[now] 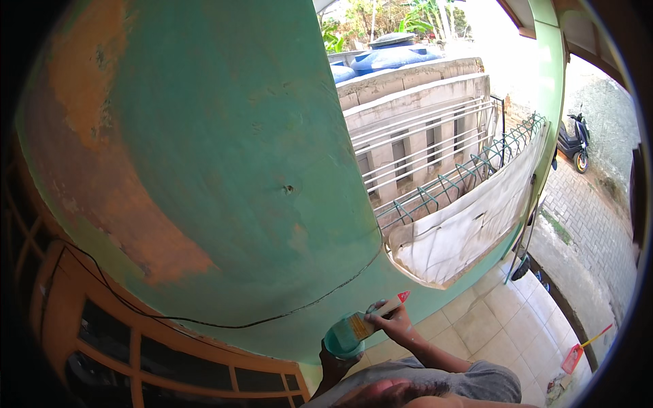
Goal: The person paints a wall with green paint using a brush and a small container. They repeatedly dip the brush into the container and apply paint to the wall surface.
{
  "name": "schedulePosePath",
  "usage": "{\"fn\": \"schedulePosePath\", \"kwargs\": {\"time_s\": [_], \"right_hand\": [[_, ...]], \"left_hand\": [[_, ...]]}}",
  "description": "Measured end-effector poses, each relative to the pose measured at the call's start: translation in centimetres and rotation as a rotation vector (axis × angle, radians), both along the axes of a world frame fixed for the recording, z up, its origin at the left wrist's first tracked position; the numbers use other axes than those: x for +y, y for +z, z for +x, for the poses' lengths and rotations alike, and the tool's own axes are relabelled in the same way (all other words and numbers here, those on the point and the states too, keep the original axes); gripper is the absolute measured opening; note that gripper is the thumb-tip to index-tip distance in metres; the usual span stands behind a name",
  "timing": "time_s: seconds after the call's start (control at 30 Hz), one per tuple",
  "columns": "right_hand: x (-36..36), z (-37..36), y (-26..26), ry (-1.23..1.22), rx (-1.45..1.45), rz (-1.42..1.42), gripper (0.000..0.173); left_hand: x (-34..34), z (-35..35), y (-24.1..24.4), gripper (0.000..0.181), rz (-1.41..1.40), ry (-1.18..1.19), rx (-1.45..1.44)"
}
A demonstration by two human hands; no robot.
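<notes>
In my right hand (390, 321) is a flat paintbrush (361, 327) with a pale handle that has a red tip. Its bristles, coated in green paint, rest in or over the mouth of a small round tub (347, 352). My left hand (334, 363) grips that tub from below and the side; green paint coats its inside. Specks of paint mark my right hand. Beyond both hands rises a green painted wall (234, 153) with bare orange-brown patches (153, 229) at its left and a small hole near its middle.
A black cable (204, 323) sags across the lower wall above an orange-framed window (135, 357). White sheeting (459, 239) hangs from a green metal rack at the right. Floor tiles (477, 326), a red dustpan (572, 358) and a parked scooter (575, 135) lie further right.
</notes>
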State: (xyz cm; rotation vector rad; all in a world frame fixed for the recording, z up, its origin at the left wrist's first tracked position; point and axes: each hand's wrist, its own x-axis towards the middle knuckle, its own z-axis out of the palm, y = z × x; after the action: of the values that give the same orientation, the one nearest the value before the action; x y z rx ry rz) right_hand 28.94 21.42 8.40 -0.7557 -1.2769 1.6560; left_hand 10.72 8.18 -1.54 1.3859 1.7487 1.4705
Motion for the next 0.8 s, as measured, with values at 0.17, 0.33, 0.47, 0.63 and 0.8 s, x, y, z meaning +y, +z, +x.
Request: {"fn": "schedulePosePath", "kwargs": {"time_s": [0.17,0.33,0.47,0.63,0.8], "right_hand": [[0.2,-0.4,-0.8,0.008,0.001,0.019,0.025],[0.0,-0.2,-0.4,-0.009,-0.009,0.013,0.023],[0.6,0.1,-1.1,-0.007,-0.005,-0.029,0.024],[0.2,0.0,-0.4,-0.047,-0.011,0.038,0.024],[0.7,0.1,-0.7,-0.01,0.004,0.005,0.025]], "left_hand": [[-0.6,-0.1,-0.3,0.095,0.034,0.023,0.004],[0.1,0.3,-0.2,0.093,0.045,0.039,0.039],[0.6,0.9,0.9,0.081,0.006,0.038,0.0],[0.6,0.9,1.3,0.082,0.012,0.023,-0.027],[1.1,0.6,0.6,0.09,0.068,0.008,0.03]]}}
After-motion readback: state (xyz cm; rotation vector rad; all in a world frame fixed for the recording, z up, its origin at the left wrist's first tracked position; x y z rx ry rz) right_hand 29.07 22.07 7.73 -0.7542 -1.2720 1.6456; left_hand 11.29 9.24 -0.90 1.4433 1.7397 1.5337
